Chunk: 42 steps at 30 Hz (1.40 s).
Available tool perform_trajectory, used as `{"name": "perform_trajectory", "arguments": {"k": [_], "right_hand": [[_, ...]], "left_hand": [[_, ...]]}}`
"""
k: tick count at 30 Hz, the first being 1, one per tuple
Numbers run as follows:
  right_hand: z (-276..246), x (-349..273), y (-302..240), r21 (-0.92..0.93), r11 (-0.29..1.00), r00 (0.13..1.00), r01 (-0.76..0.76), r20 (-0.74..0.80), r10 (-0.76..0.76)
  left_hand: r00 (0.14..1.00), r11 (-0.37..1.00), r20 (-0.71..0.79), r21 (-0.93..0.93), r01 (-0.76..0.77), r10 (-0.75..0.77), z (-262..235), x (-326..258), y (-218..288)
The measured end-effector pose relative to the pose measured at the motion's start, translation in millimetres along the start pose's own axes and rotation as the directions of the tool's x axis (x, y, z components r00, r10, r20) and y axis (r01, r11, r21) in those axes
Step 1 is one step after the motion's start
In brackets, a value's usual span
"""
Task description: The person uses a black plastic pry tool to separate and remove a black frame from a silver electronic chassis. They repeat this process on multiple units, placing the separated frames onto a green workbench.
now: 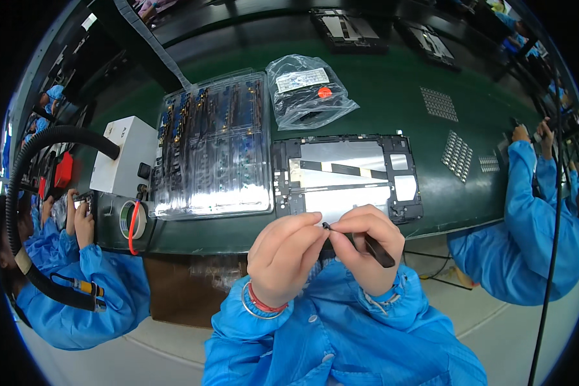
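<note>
In front of my chest, my left hand (283, 257) and my right hand (368, 248) meet with fingertips pinched together. Between them is a small black part (327, 226), too small to name. A dark, slim tool (379, 252) is tucked in my right hand, its blunt end sticking out below the fingers; its tip is hidden. Just beyond my hands, at the bench edge, lies a flat tablet-like device frame (405, 209) with silver panels and a black strip (344, 170) across it. My fingers cover part of its near edge.
Left of the frame stand clear plastic trays (212, 204) of circuit boards, with a white box (123, 154) and tape roll (133, 220) beside them. A clear bag (309, 93) lies beyond. Sheets of small pieces (457, 156) lie right. Co-workers in blue sit on both sides.
</note>
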State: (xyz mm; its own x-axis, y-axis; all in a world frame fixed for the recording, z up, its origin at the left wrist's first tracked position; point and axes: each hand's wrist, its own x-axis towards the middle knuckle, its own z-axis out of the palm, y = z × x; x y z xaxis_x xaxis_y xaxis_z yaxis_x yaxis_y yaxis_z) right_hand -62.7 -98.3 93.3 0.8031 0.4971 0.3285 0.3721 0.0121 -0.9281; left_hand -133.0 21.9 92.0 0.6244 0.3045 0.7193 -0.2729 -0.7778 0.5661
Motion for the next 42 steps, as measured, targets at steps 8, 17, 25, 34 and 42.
{"name": "perform_trajectory", "arguments": {"k": [8,17,25,34,42], "right_hand": [[10,-4,1,-0.08,0.98,0.974,0.182,-0.118,-0.191],[13,-11,2,-0.094,0.965,0.964,0.245,-0.081,-0.253],[-4,-14,2,0.128,0.981,0.984,0.143,-0.128,-0.126],[-17,-22,6,0.201,0.965,0.979,0.169,-0.146,-0.142],[-20,-17,7,0.085,0.972,0.973,0.218,-0.098,-0.21]], "left_hand": [[0.994,0.996,-0.094,0.081,-0.043,0.051,7,5,1],[0.996,1.0,-0.091,0.028,0.002,0.0,-3,-2,-1],[0.997,0.84,-0.073,0.543,0.019,0.024,-54,42,-64],[0.98,0.673,0.199,0.724,-0.152,0.008,-89,77,-145],[0.915,0.532,0.402,0.784,-0.321,-0.04,-88,54,-155]]}}
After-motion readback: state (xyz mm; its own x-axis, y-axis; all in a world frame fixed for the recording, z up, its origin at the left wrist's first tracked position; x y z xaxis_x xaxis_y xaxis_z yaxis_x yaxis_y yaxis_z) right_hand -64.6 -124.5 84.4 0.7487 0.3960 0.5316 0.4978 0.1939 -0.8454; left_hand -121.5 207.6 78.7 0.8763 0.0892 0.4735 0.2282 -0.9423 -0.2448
